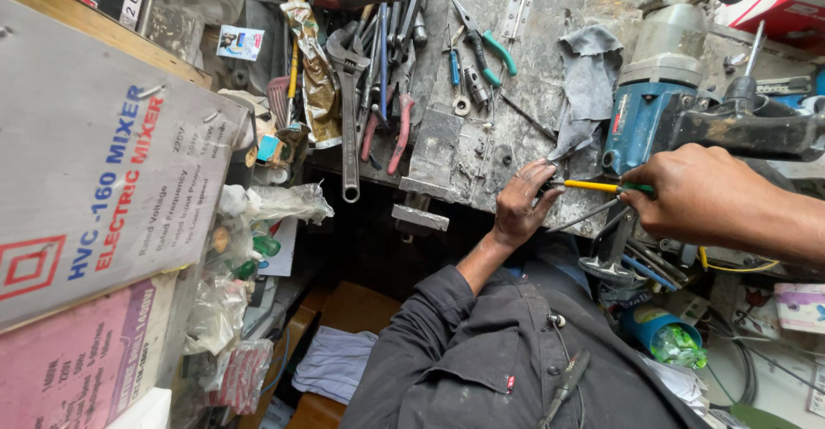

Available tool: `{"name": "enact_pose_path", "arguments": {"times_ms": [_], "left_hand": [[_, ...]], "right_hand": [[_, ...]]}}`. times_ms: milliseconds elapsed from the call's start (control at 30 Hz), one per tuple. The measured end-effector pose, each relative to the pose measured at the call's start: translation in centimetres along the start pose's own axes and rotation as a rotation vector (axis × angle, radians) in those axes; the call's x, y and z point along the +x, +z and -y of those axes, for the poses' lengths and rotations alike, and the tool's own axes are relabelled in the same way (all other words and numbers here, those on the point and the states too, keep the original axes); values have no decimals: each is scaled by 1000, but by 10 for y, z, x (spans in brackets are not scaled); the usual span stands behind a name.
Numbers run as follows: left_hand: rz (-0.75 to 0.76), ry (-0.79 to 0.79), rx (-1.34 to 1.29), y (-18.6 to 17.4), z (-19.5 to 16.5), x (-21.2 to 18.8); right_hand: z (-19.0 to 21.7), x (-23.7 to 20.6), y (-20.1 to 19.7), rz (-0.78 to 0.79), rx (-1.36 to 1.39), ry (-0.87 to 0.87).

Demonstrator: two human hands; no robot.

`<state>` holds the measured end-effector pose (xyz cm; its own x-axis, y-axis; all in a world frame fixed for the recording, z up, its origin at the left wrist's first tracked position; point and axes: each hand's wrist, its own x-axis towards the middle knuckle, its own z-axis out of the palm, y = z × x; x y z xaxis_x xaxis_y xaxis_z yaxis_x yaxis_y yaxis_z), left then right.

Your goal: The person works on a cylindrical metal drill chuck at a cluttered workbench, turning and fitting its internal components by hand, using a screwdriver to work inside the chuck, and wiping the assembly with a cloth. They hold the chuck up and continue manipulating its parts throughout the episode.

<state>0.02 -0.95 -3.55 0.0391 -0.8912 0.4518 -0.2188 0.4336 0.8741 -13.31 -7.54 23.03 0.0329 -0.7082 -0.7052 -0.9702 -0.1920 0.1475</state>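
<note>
Gripping a yellow screwdriver (593,186), right hand (696,193) closed, left hand (522,201) curled, fingertips pinching its tip on the workbench (533,51).

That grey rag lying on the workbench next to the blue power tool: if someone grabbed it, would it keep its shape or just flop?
The grey rag would probably flop: it already lies crumpled in soft folds over the bench. It looks thin, so likely light. It seems unlikely to roll or slide, since cloth tends to cling to a rough, grimy surface.
</note>
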Motion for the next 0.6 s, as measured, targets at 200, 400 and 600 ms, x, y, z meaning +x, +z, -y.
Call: {"name": "enact_pose_path", "arguments": {"times_ms": [200, 400, 600], "left_hand": [[18, 82, 39, -7, -2, 4], [-9, 16, 35, -2, -3, 0], [30, -129, -119, 0, 4, -1]], "right_hand": [[9, 30, 15, -3, -15, -107], [15, 37, 8, 143, -136, -123], [-20, -22, 5, 81, -155, -2]]}}
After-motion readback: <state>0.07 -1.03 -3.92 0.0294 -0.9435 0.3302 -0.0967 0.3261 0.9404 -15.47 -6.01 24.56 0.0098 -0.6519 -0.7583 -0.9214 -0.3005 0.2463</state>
